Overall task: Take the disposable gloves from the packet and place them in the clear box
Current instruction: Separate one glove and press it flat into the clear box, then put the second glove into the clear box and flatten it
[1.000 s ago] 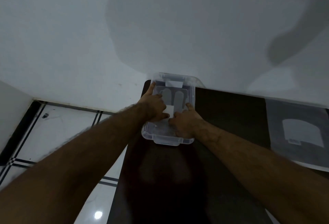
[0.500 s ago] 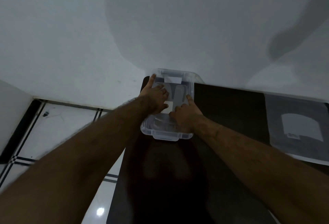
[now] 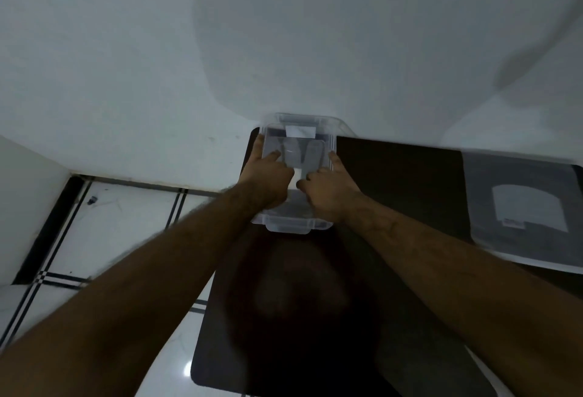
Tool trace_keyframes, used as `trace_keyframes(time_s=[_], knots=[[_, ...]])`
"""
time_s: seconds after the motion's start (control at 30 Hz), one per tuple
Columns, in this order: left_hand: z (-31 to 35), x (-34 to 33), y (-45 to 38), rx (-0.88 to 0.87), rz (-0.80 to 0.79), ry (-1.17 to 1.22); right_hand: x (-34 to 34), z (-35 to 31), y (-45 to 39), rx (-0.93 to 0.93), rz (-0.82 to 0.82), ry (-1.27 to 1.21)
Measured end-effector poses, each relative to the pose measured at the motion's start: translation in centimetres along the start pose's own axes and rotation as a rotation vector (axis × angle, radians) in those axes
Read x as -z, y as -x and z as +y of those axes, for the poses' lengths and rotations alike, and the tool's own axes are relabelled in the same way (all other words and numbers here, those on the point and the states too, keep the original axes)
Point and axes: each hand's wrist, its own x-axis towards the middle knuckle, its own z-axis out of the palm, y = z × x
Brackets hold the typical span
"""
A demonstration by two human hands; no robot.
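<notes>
The clear box (image 3: pixel 288 227) stands at the far left corner of a dark table (image 3: pixel 394 194), against the wall. Both of my hands are inside it. My left hand (image 3: pixel 268 177) and my right hand (image 3: pixel 328 190) meet at the middle, fingers curled on a stack of thin translucent disposable gloves (image 3: pixel 304 153) with a small white piece (image 3: pixel 297 178) between the fingertips. My left forefinger lies along the box's left rim. The glove packet (image 3: pixel 530 207), flat and grey with a white label, lies on the table's right side.
A pale wall (image 3: pixel 189 49) rises directly behind the box. White floor tiles with black lines (image 3: pixel 104 232) lie to the left of the table. The table's left edge runs close beside the box.
My hands have stayed in the box, with the fingertips drawn a little closer together over the gloves. The view has tilted slightly, so the box sits higher in the frame.
</notes>
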Motion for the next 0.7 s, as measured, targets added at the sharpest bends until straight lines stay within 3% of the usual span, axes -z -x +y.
trace_keyframes(time_s=[0.23, 0.4, 0.57, 0.7], knots=[[8.7, 2.6, 8.4, 0.091, 0.167, 0.298, -2.3, 2.3, 14.9, -0.016, 0.311, -0.235], [19.0, 2.9, 11.4, -0.039, 0.103, 0.502, -10.5, 5.6, 27.6, -0.174, 0.197, -0.335], [30.6, 1.9, 10.4, -0.195, 0.013, 0.516, -18.7, 8.7, 38.9, -0.349, 0.091, -0.462], [38.8, 2.1, 9.8, -0.313, -0.040, 0.483, -23.9, 10.2, 46.0, -0.388, 0.082, -0.502]])
